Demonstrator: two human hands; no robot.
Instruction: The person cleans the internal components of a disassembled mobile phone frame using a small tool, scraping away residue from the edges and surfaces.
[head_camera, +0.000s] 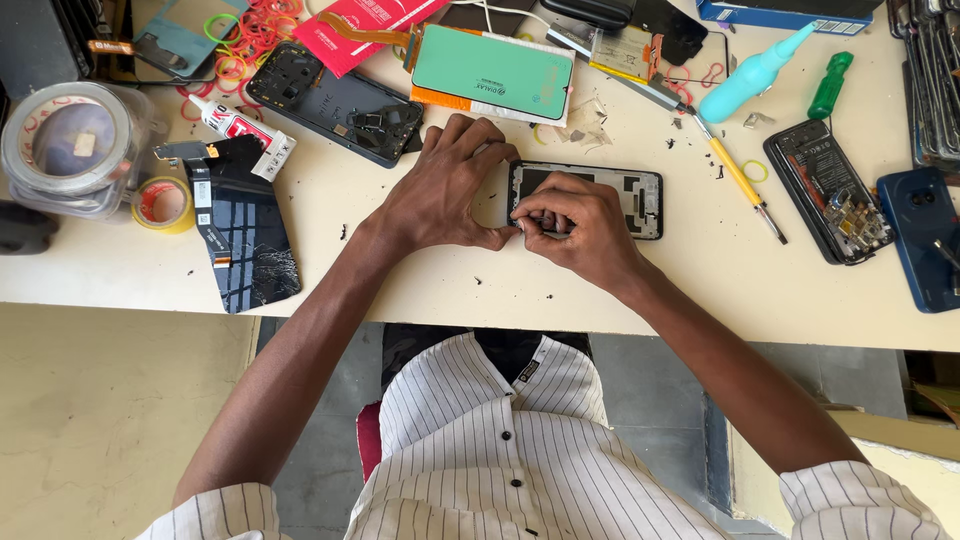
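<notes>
Both hands are working on the phone frame (610, 195), which is lying flat on the cream table (560, 290), right at the middle of the near edge. The left hand (445, 190) is pressing down over the frame's left end, fingers curled over it — the right hand (580, 225) is pinching at that same edge, fingertips closed on the frame's rim. A cracked screen (245, 235) is lying well off to the left, and a yellow-handled tool (735, 170) is sitting just beyond the frame's right end.
</notes>
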